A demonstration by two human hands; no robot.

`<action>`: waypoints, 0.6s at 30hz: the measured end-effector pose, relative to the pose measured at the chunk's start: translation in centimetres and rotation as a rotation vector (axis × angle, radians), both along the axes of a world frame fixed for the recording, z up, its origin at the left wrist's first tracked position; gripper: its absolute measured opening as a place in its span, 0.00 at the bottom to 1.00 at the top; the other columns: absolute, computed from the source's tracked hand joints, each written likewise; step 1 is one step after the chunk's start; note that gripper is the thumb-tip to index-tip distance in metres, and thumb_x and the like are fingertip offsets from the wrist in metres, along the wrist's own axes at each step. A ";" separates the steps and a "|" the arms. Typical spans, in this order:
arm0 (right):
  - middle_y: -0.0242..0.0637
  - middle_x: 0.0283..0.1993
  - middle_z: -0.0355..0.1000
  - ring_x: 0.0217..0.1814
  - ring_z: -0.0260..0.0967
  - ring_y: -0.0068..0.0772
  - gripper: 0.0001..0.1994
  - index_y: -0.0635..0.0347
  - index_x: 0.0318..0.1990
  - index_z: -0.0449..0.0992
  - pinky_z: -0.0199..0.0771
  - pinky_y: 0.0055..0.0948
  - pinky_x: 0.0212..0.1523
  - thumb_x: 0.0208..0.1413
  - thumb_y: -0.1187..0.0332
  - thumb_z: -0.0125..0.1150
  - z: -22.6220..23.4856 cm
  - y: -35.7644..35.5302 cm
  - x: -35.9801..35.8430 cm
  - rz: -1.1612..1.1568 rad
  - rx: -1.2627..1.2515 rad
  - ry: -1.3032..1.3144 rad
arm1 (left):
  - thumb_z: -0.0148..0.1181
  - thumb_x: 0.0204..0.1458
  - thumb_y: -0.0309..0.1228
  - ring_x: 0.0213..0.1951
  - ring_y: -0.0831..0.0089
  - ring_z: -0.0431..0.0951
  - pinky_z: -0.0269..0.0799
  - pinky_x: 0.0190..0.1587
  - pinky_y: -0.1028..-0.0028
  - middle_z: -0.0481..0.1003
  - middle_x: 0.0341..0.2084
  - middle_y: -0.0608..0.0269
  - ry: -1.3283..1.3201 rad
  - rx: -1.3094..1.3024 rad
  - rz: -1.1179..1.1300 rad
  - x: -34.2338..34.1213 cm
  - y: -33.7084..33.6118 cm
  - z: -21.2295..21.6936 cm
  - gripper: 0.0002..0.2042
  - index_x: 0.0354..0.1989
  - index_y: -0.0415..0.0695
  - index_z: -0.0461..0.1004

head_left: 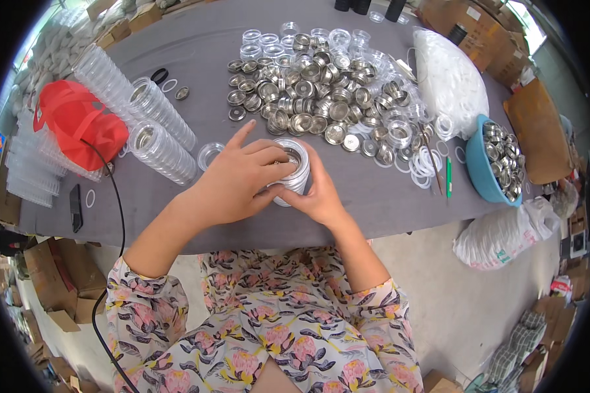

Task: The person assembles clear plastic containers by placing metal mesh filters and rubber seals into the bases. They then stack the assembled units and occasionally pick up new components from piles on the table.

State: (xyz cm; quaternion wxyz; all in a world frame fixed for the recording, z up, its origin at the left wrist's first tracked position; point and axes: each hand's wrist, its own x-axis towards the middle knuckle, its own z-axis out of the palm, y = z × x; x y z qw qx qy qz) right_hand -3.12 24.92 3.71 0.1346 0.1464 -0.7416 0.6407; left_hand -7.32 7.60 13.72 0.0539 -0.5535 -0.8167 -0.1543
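Observation:
In front of me on the grey-covered table is a short stack of clear round plastic containers [299, 177], with a silvery metal piece showing in the top one. My right hand [322, 195] wraps round its right side. From the left, my left hand [239, 173] reaches over the stack, thumb at its near side and fingertips pressed inside the top rim; one finger points away. Just left of that hand lies a single clear round container [210, 156]. Beyond both hands spreads a heap of silvery metal cups [308, 92], mixed with clear containers [269, 44] at the back.
Tall stacks of clear containers [167, 157] and a red bag [78, 121] stand on the left, near a black phone [77, 208] and cable [120, 203]. To the right are white rings [424, 167], a green pen [449, 177], a blue basin [482, 173] of metal cups and a full plastic bag [449, 78].

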 end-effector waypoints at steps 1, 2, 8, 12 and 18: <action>0.45 0.56 0.62 0.59 0.61 0.39 0.41 0.61 0.61 0.53 0.62 0.35 0.57 0.38 0.69 0.70 -0.2 0.0 -0.2 -0.007 -0.002 -0.003 | 0.62 0.42 0.28 0.51 0.67 0.69 0.47 0.62 0.46 0.72 0.41 0.66 0.016 -0.012 -0.008 -0.1 0.0 -0.1 0.17 0.44 0.48 0.72; 0.45 0.56 0.63 0.59 0.61 0.39 0.41 0.61 0.61 0.53 0.62 0.35 0.57 0.38 0.69 0.70 -0.1 0.0 -0.3 -0.004 0.007 0.006 | 0.62 0.42 0.29 0.50 0.67 0.69 0.47 0.62 0.46 0.72 0.40 0.66 0.032 -0.024 -0.017 -0.3 0.1 -0.2 0.17 0.43 0.49 0.72; 0.44 0.55 0.63 0.58 0.62 0.39 0.41 0.61 0.60 0.54 0.63 0.35 0.56 0.36 0.69 0.72 -0.6 -0.1 -0.3 -0.008 -0.046 -0.025 | 0.63 0.40 0.29 0.48 0.68 0.69 0.45 0.63 0.45 0.71 0.34 0.68 -0.036 -0.153 -0.012 -0.7 1.4 1.1 0.12 0.36 0.48 0.75; 0.45 0.54 0.64 0.57 0.62 0.40 0.42 0.62 0.59 0.55 0.63 0.35 0.56 0.34 0.68 0.73 -0.9 -0.8 -0.5 -0.046 -0.069 -0.020 | 0.61 0.44 0.29 0.46 0.67 0.70 0.49 0.62 0.50 0.71 0.35 0.67 -0.209 0.161 -0.030 -1.4 0.8 -1.6 0.08 0.34 0.46 0.76; 0.44 0.53 0.64 0.56 0.63 0.39 0.41 0.62 0.57 0.58 0.63 0.35 0.55 0.32 0.67 0.75 -1.7 -0.9 -0.7 -0.122 0.039 0.011 | 0.58 0.48 0.27 0.39 0.64 0.71 0.60 0.51 0.63 0.71 0.33 0.61 -0.928 0.823 0.389 -0.7 -2.5 -1.4 0.04 0.32 0.43 0.75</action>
